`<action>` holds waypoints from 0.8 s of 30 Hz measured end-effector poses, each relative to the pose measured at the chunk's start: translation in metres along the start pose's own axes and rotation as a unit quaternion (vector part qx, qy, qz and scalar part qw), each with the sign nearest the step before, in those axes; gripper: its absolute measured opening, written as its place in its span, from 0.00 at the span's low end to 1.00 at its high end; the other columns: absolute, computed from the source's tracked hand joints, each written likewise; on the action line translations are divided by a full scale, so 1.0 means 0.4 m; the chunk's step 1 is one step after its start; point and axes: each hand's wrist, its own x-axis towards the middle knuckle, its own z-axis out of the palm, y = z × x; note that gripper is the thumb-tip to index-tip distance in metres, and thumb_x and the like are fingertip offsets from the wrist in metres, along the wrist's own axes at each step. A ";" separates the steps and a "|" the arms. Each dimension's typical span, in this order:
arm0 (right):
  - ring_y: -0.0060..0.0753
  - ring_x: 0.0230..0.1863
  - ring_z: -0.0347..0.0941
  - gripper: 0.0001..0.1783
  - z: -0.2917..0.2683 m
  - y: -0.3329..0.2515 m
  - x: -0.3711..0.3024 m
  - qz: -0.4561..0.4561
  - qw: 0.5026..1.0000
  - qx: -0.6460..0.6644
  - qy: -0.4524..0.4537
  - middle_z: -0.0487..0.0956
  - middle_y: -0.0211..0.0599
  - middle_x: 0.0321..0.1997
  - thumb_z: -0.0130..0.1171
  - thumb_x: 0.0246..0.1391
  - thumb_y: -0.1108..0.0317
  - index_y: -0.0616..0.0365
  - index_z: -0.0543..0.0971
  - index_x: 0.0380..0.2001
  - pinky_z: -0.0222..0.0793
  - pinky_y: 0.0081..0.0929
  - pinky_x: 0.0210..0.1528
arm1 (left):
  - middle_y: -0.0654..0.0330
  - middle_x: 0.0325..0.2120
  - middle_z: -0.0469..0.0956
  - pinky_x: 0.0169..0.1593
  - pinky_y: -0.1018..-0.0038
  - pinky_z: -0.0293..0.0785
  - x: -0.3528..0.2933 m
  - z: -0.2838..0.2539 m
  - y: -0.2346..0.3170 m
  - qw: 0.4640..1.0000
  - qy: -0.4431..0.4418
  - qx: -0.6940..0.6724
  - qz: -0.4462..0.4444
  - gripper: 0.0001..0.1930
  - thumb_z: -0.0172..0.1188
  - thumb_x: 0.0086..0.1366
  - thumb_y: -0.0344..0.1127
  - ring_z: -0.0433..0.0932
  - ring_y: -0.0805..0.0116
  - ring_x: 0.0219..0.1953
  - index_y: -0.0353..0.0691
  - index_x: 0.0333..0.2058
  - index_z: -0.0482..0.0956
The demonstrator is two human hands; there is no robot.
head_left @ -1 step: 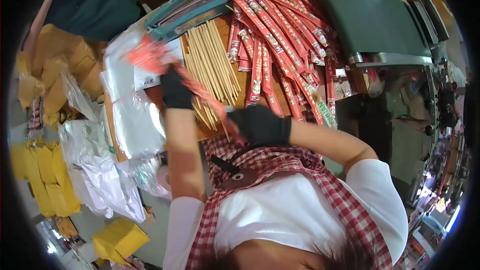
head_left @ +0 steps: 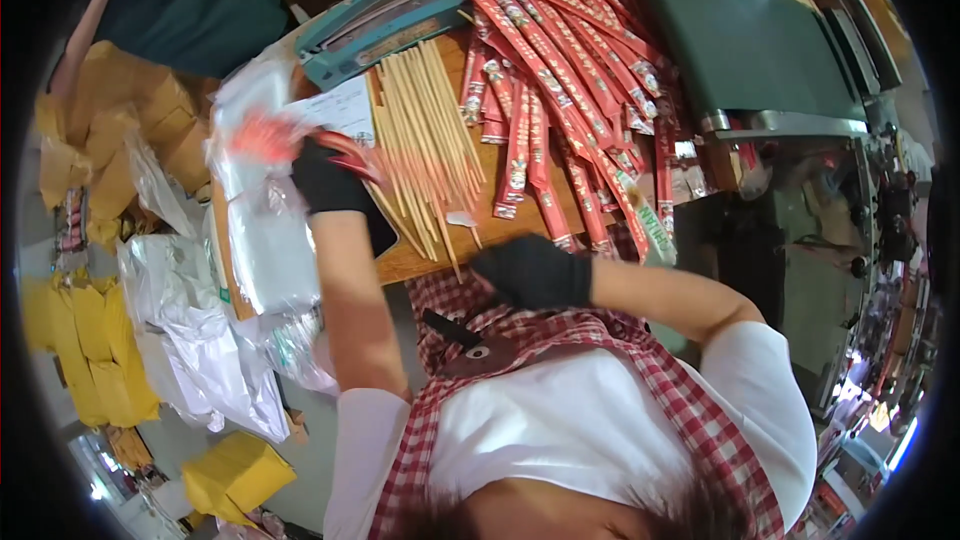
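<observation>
Two black-gloved hands over wooden table (head_left: 420, 262). Left hand (head_left: 328, 178) closed around red packet (head_left: 350, 155), blurred, held above clear plastic bags (head_left: 262, 240) at table's left edge. Right hand (head_left: 533, 272) at near table edge, fingers curled; grip cannot tell. Bare wooden sticks (head_left: 425, 135) lie between hands, farther back. Red wrapped sticks (head_left: 570, 80) piled right, toward far side.

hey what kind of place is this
Probably a small packing workshop: bare wooden chopsticks lie beside a pile of red paper sleeves on a wooden bench, with clear plastic bags at its left.
</observation>
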 end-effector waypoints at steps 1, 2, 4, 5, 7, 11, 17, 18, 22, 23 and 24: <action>0.45 0.27 0.74 0.08 0.051 0.043 -0.033 -0.014 0.998 -0.007 0.056 0.74 0.47 0.22 0.52 0.50 0.65 0.58 0.73 0.28 0.69 0.35 0.30 | 0.60 0.21 0.68 0.31 0.60 0.72 0.045 -0.036 0.092 0.993 0.110 0.043 -0.029 0.11 0.48 0.61 0.43 0.71 0.64 0.26 0.42 0.26 0.67; 0.40 0.26 0.75 0.09 0.071 0.097 -0.073 -0.009 0.993 -0.018 0.114 0.75 0.45 0.22 0.52 0.52 0.64 0.59 0.74 0.27 0.69 0.31 0.31 | 0.59 0.19 0.68 0.29 0.59 0.74 -0.004 0.056 0.112 0.994 -0.047 0.089 -0.031 0.11 0.48 0.61 0.43 0.72 0.62 0.22 0.41 0.27 0.67; 0.28 0.25 0.74 0.14 0.021 0.148 -0.021 0.347 0.846 0.364 0.180 0.75 0.35 0.23 0.52 0.55 0.60 0.59 0.74 0.23 0.68 0.25 0.30 | 0.60 0.17 0.68 0.25 0.65 0.73 -0.002 0.066 0.138 0.975 -0.103 0.135 0.141 0.10 0.51 0.61 0.41 0.72 0.64 0.19 0.40 0.28 0.68; 0.25 0.26 0.73 0.16 -0.039 0.161 0.012 0.312 0.849 0.365 0.222 0.75 0.32 0.24 0.51 0.56 0.57 0.59 0.74 0.24 0.67 0.23 0.30 | 0.60 0.18 0.69 0.25 0.68 0.72 -0.036 0.125 0.113 0.979 -0.054 0.137 0.138 0.09 0.54 0.60 0.39 0.72 0.65 0.20 0.40 0.29 0.68; 0.21 0.26 0.72 0.18 -0.130 0.147 0.090 0.262 0.854 0.367 0.261 0.74 0.28 0.25 0.51 0.56 0.54 0.58 0.74 0.25 0.66 0.22 0.29 | 0.62 0.22 0.71 0.26 0.73 0.70 -0.075 0.200 0.092 0.976 0.010 0.136 0.168 0.09 0.60 0.57 0.36 0.72 0.70 0.22 0.38 0.31 0.71; 0.27 0.24 0.72 0.18 -0.134 0.096 0.197 0.153 0.887 0.420 0.115 0.74 0.32 0.24 0.51 0.56 0.53 0.59 0.73 0.29 0.66 0.26 0.27 | 0.64 0.23 0.71 0.28 0.79 0.68 -0.107 0.202 0.062 0.958 -0.010 0.200 0.208 0.08 0.59 0.58 0.35 0.71 0.75 0.23 0.38 0.32 0.72; 0.46 0.24 0.72 0.15 -0.099 0.008 0.184 0.004 0.983 0.105 0.148 0.72 0.45 0.20 0.46 0.58 0.60 0.60 0.73 0.26 0.65 0.36 0.27 | 0.65 0.22 0.72 0.26 0.80 0.65 -0.117 0.198 0.043 0.964 -0.076 0.222 0.126 0.09 0.60 0.58 0.36 0.70 0.76 0.22 0.38 0.32 0.73; 0.47 0.24 0.72 0.14 -0.094 0.000 0.187 -0.030 0.984 0.049 0.168 0.71 0.44 0.19 0.46 0.57 0.61 0.59 0.72 0.25 0.65 0.38 0.26 | 0.65 0.22 0.73 0.26 0.80 0.65 -0.111 0.194 0.039 0.967 -0.061 0.235 0.079 0.09 0.60 0.57 0.36 0.70 0.76 0.22 0.38 0.32 0.73; 0.48 0.27 0.73 0.12 -0.089 0.006 0.159 0.015 1.000 -0.017 0.003 0.75 0.43 0.24 0.45 0.55 0.59 0.52 0.74 0.29 0.67 0.40 0.29 | 0.64 0.20 0.70 0.24 0.75 0.68 -0.047 0.114 -0.003 0.965 -0.042 0.228 0.121 0.10 0.58 0.58 0.38 0.70 0.70 0.20 0.38 0.31 0.71; 0.48 0.27 0.73 0.13 -0.037 -0.009 0.101 -0.022 0.996 -0.005 -0.081 0.75 0.45 0.25 0.45 0.55 0.58 0.52 0.75 0.30 0.68 0.40 0.29 | 0.62 0.21 0.71 0.27 0.70 0.71 0.017 0.037 0.040 0.899 0.052 0.380 0.213 0.09 0.53 0.61 0.40 0.72 0.66 0.24 0.40 0.29 0.71; 0.49 0.26 0.74 0.13 0.016 -0.008 0.030 -0.055 0.985 0.008 -0.161 0.76 0.46 0.27 0.46 0.55 0.57 0.51 0.76 0.30 0.69 0.41 0.29 | 0.60 0.22 0.71 0.30 0.66 0.73 0.052 0.015 0.092 0.994 0.055 0.038 0.088 0.09 0.50 0.62 0.40 0.73 0.64 0.29 0.42 0.27 0.70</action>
